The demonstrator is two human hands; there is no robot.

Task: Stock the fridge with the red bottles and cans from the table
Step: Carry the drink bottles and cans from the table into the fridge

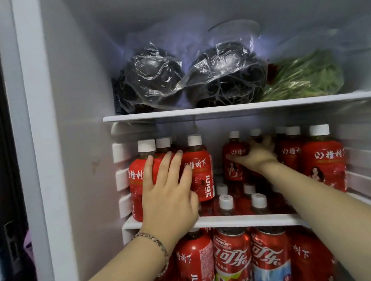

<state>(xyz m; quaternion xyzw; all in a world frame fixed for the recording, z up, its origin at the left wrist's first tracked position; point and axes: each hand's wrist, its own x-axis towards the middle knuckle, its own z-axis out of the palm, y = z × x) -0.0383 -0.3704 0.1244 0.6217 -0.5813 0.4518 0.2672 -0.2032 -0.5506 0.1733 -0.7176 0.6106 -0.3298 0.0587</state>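
Red bottles point(323, 159) and cans point(232, 263) already crowded two fridge shelves point(237, 220), so stocking looked well advanced, while the left hand point(167, 192) pressed flat-fingered on the leftmost ones and the right hand point(256, 155) apparently gripped one bottle point(234, 159) deeper in.

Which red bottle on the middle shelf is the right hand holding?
The centre bottle, set further back than the front rows; only it has the right hand curled round its label.
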